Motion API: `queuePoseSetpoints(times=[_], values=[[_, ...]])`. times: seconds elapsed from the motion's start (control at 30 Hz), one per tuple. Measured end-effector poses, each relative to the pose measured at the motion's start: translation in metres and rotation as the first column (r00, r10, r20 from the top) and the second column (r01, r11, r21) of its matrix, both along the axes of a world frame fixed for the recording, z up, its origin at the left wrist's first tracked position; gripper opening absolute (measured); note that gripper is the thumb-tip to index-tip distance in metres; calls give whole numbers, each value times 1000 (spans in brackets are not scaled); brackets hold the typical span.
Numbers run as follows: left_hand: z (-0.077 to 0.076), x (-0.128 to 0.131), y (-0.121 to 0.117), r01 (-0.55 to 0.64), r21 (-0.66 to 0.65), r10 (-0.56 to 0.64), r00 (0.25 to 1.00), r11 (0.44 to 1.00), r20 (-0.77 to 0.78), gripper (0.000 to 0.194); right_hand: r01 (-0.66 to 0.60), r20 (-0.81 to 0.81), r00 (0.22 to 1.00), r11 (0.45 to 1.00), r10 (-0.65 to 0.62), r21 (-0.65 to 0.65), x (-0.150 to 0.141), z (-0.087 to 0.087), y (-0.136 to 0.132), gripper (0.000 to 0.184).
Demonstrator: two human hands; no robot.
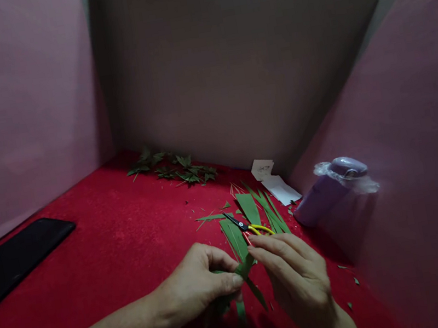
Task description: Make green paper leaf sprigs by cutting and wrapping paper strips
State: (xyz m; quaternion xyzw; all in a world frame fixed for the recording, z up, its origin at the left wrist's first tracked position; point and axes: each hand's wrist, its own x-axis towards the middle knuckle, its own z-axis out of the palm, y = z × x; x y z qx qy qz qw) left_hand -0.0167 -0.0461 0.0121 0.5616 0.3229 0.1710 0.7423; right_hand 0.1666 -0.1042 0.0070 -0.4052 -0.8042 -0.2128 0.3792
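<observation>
At six o'clock, the left hand [198, 281] is pinching a folded green leaf strip [245, 265] (thumb over finger); the right hand [296, 271] is curving at five o'clock, its grip unclear. Loosening that pinch could unfold the strip.

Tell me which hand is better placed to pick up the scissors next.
Right, I'd say: the right hand has its fingers right by the yellow handles of the scissors. The left hand is farther off and pinches a leaf strip.
</observation>
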Motion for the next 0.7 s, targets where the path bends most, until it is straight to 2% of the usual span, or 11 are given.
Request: queuePoseSetpoints(times=[0.23, 0.5, 0.7], values=[[1, 1, 1, -52, 74, 54, 998, 996, -23, 23, -11, -61, 998, 1000, 10, -10, -4, -4, -5, 25], [-8, 3, 2, -62, 89, 58, 997, 994, 44, 25, -94, -219, 974, 979, 52, -182, -20, -7, -7, 24], [-10, 3, 1, -18, 87, 14, 999, 996, 45, 28, -58, -377, 925, 958, -55, -282, -26, -7, -8, 15]])
